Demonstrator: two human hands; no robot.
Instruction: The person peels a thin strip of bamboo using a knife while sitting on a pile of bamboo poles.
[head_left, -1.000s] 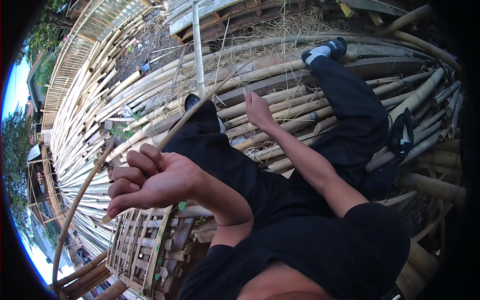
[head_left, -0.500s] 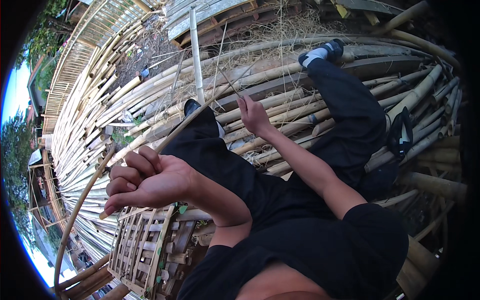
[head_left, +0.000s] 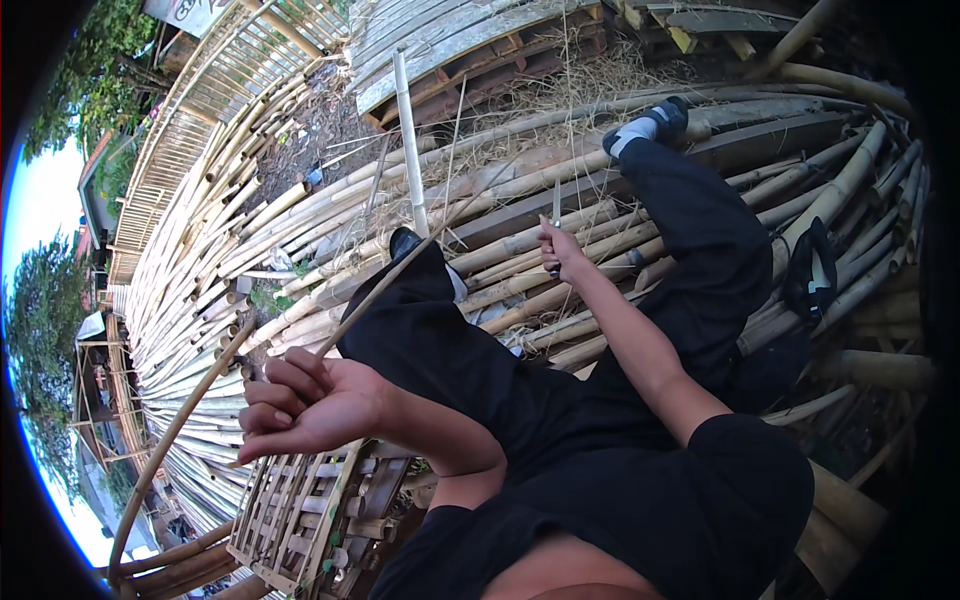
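1. Left hand (head_left: 305,405) – grip closed tight around a thin bamboo strip (head_left: 200,400); fingers curled, knuckles up.
2. The strip runs through this grip, bending down and away past it on one side, and up toward the right hand on the other.
3. Right hand (head_left: 563,250) – grip closed around a knife (head_left: 556,205), blade pointing up above the fist.
4. Bamboo poles (head_left: 520,240) lie stacked just beyond and under the right grip – more spread far out to the left.
5. Black trouser legs (head_left: 690,230) stretch out between both grips.
6. Woven bamboo crate (head_left: 300,510) sits just below the left grip.
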